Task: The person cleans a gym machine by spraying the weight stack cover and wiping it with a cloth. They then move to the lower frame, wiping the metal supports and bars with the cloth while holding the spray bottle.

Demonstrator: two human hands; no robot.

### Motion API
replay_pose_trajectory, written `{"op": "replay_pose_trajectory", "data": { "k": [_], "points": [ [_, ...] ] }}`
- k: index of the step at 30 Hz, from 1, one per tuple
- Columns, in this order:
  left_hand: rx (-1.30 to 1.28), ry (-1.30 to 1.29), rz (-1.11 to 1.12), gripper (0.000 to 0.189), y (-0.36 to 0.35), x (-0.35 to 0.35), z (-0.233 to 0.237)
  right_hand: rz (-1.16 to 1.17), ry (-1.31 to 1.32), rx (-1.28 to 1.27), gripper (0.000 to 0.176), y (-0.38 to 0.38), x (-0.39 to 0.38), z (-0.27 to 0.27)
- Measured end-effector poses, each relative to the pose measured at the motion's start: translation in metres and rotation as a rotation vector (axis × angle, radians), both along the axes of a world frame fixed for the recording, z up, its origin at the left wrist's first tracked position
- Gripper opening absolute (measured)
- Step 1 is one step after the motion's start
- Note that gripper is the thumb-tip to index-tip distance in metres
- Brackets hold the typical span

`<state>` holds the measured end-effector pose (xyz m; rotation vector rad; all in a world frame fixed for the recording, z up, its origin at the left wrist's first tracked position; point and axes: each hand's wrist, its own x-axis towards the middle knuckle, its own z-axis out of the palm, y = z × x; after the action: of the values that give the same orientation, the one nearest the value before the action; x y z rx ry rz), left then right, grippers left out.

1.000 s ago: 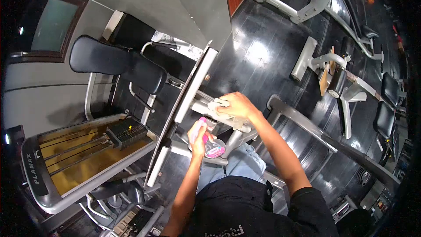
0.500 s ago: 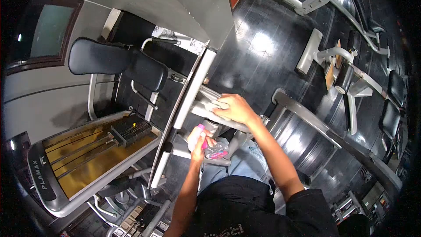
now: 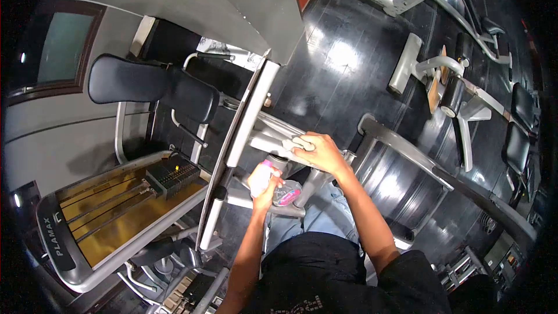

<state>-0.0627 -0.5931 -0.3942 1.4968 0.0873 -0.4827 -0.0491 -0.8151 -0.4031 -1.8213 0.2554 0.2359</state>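
My left hand [image 3: 263, 193] is wrapped round a clear spray bottle [image 3: 288, 194] with a pink-and-white spray head and a pink label. It holds the bottle tilted, just below a pale metal bar [image 3: 268, 144] of a gym machine. My right hand [image 3: 325, 154] presses a bunched white cloth [image 3: 299, 143] against the upper side of that bar, fingers closed over it. Part of the cloth is hidden under the fingers. A dark round post [image 3: 278, 161] shows beneath the bar, between my two hands.
On the left stands a weight-stack machine [image 3: 116, 209] with black pads [image 3: 189, 94]. A long upright panel edge [image 3: 253, 113] rises beside the bar. To the right are a curved grey frame [image 3: 401, 144] and a bench with rollers [image 3: 453, 97] on the dark floor.
My right hand has slid rightward along the bar with the cloth, which now shows more. The left hand has turned the spray bottle slightly. The view has shifted a little.
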Motion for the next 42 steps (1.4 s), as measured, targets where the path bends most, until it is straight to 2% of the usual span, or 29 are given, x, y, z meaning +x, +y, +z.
{"op": "replay_pose_trajectory", "data": {
  "k": [2, 4, 5, 8, 10, 12, 16, 18, 19, 23, 27, 30, 33, 36, 42],
  "points": [
    [0.072, -0.017, -0.041, 0.012, -0.001, 0.001, 0.002, 0.014, 0.057, -0.052, 0.040, -0.010, -0.010, 0.001],
    [0.087, -0.034, -0.073, 0.012, -0.003, 0.003, 0.006, 0.118, 0.176, -0.243, 0.045, -0.024, -0.018, -0.005],
    [0.104, -0.053, -0.097, 0.012, -0.003, 0.004, 0.007, 0.114, 0.218, -0.277, 0.052, -0.028, -0.023, -0.019],
    [0.078, -0.023, -0.052, 0.013, -0.004, 0.003, 0.005, 0.183, 0.339, -0.284, 0.055, -0.033, -0.017, -0.040],
    [0.079, -0.018, -0.036, 0.013, -0.002, 0.002, 0.000, 0.225, 0.333, -0.342, 0.052, -0.022, 0.000, -0.038],
    [0.084, -0.008, -0.020, 0.013, -0.002, 0.001, 0.000, 0.157, 0.140, -0.242, 0.047, -0.004, 0.015, -0.029],
    [0.035, -0.019, -0.008, 0.013, -0.002, -0.002, -0.002, 0.115, 0.099, -0.189, 0.043, -0.001, 0.016, -0.008],
    [-0.003, -0.033, -0.001, 0.013, -0.003, -0.002, -0.005, 0.183, 0.100, -0.205, 0.041, -0.015, 0.001, -0.008],
    [-0.012, -0.043, 0.005, 0.009, -0.002, -0.002, -0.006, 0.221, 0.119, -0.287, 0.041, -0.020, -0.007, -0.012],
    [-0.033, -0.071, -0.004, 0.005, 0.000, -0.002, -0.008, 0.226, 0.243, -0.344, 0.042, -0.043, -0.034, -0.019],
    [0.004, -0.098, -0.019, 0.006, 0.002, -0.003, -0.011, 0.215, 0.191, -0.484, 0.041, -0.023, -0.023, -0.032],
    [0.019, -0.094, -0.011, 0.007, -0.002, -0.001, -0.007, 0.096, 0.157, -0.384, 0.037, 0.001, -0.002, -0.034],
    [0.047, -0.073, -0.001, 0.009, -0.002, -0.001, -0.002, 0.007, -0.021, -0.249, 0.030, 0.010, 0.000, -0.012],
    [0.004, -0.066, 0.015, 0.010, -0.005, 0.001, -0.001, -0.012, 0.066, -0.221, 0.032, 0.000, -0.020, -0.004],
    [-0.063, -0.087, -0.021, 0.009, -0.002, 0.003, -0.006, -0.029, 0.146, -0.380, 0.035, -0.031, -0.071, 0.002]
  ]
}}
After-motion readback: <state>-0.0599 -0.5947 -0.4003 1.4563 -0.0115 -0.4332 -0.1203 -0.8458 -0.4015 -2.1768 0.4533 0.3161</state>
